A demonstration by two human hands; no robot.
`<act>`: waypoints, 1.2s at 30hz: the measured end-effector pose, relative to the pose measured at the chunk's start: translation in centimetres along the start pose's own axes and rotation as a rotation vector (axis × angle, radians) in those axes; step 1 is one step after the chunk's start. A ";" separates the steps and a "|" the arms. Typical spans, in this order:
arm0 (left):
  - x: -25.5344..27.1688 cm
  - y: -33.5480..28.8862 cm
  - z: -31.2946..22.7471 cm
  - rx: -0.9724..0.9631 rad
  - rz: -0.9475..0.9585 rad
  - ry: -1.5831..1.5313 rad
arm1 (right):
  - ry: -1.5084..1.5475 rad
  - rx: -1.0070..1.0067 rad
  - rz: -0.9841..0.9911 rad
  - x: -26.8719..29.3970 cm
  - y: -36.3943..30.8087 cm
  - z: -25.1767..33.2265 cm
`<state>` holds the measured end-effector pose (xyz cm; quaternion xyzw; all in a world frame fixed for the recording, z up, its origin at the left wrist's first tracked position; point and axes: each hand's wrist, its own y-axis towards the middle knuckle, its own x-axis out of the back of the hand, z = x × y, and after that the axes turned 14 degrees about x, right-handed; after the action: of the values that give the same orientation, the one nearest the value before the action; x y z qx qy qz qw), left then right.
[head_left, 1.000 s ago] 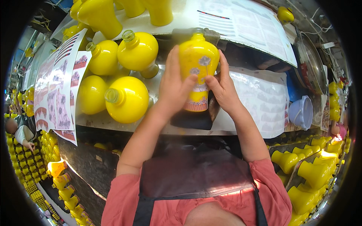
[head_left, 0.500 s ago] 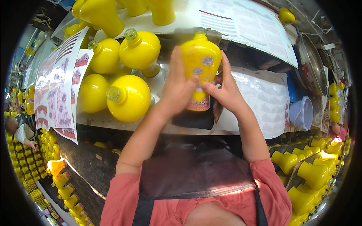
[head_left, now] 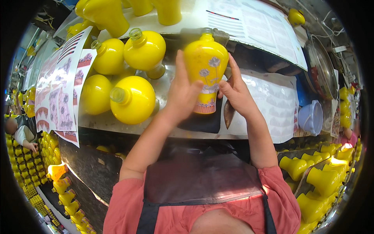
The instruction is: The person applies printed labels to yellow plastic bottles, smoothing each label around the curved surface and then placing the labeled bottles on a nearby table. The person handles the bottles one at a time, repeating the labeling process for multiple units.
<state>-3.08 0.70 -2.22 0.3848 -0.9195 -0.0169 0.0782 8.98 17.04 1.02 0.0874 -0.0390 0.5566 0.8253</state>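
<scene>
A glossy yellow vase (head_left: pixel 205 52) lies on its back over a dark cloth (head_left: pixel 202 126), its glass neck pointing away from me. Purple-grey flower decals and a patterned pink band at the narrow foot decorate it. My left hand (head_left: pixel 184 91) cups the vase's left side, fingers along the shoulder and thumb on the front. On the other side my right hand (head_left: pixel 237 91) grips the right edge, fingers partly hidden behind it, thumb near the lower flowers. A brown pointed piece (head_left: pixel 228 115), whose kind I cannot make out, sticks out below the right hand.
Several plain yellow vases (head_left: pixel 132 99) stand close on the left. Beyond them hang printed decal sheets (head_left: pixel 62 85). More sheets (head_left: pixel 269 101) lie on the right, near a pale lavender bucket (head_left: pixel 311 117). Racks of yellow vases (head_left: pixel 323 175) flank me; a person (head_left: pixel 25 134) is far left.
My right thumb has drawn back from the vase's front toward its right edge, uncovering more of the lower decal. The vase has shifted very slightly left; my left hand stays on it.
</scene>
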 end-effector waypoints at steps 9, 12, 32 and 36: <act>0.4 0.3 -0.9 -0.044 -0.127 0.291 | -0.004 0.041 -0.025 -0.2 0.0 -0.6; 0.1 1.1 -1.2 -0.098 -0.115 0.415 | -0.024 0.090 -0.060 -0.8 0.1 -0.3; 0.3 1.5 -2.0 -0.211 -0.128 0.641 | -0.128 0.090 -0.033 -1.0 -0.1 -1.1; 0.6 1.5 -1.9 -0.240 -0.121 0.668 | -0.129 0.092 -0.032 -1.0 -0.2 -1.2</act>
<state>-4.30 1.39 -0.11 0.4108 -0.8104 -0.0027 0.4178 8.72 16.29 -0.30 0.1616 -0.0653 0.5379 0.8248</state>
